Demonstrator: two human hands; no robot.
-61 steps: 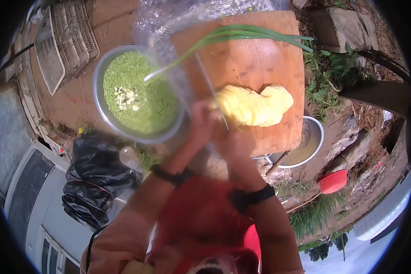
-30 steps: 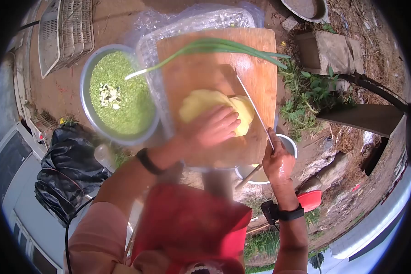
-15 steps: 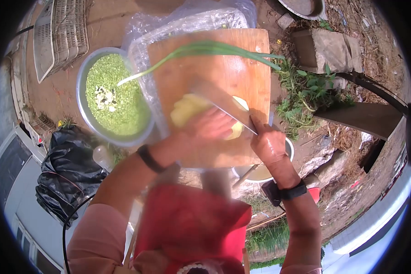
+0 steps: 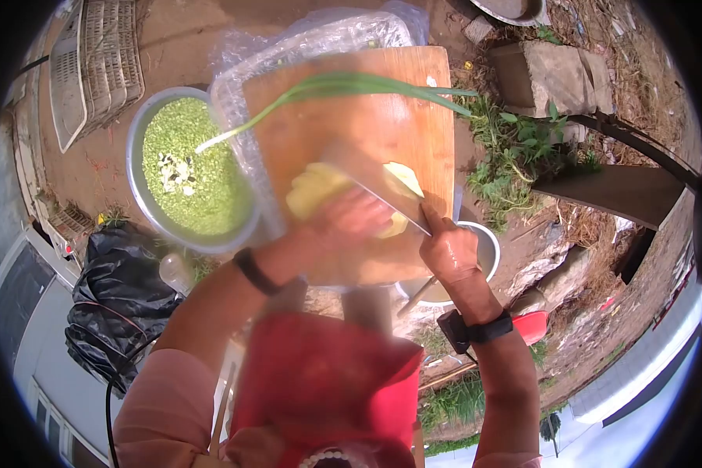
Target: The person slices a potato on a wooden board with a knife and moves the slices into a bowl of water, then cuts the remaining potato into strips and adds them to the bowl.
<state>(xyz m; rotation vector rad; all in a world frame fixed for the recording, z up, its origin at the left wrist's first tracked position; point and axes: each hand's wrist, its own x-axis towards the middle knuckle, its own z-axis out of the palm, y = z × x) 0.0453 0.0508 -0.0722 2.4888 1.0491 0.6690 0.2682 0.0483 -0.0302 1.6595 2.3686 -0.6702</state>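
My right hand [image 4: 449, 248] is closed around the handle of a broad kitchen knife [image 4: 378, 183], its blade slanting up and left across the cutting board [image 4: 288, 117]. Beneath the blade lie pale yellow pieces of a potato-like vegetable [image 4: 312, 191]. My left hand [image 4: 355, 214], blurred, presses on these pieces close beside the blade, fingers bent. To the right of the knife leans a cut slice [image 4: 403, 180]. Along the board's far side stretches a green onion [image 4: 343, 83], its white end over a metal basin [image 4: 135, 168] of finely chopped greens [image 4: 203, 140].
The board rests over a plastic-covered crate [image 4: 234, 78]. A pale bowl [image 4: 487, 246] sits partly under its right corner. A black plastic bag [image 4: 109, 296] is at left, a plastic basket [image 4: 105, 70] at far left. Weeds [image 4: 522, 148] and a block [image 4: 558, 78] are at right.
The whole view has shifted slightly, moving the board and hands a little left. The slice right of the blade shows more of its face. Both hands keep their places on the knife and the vegetable.
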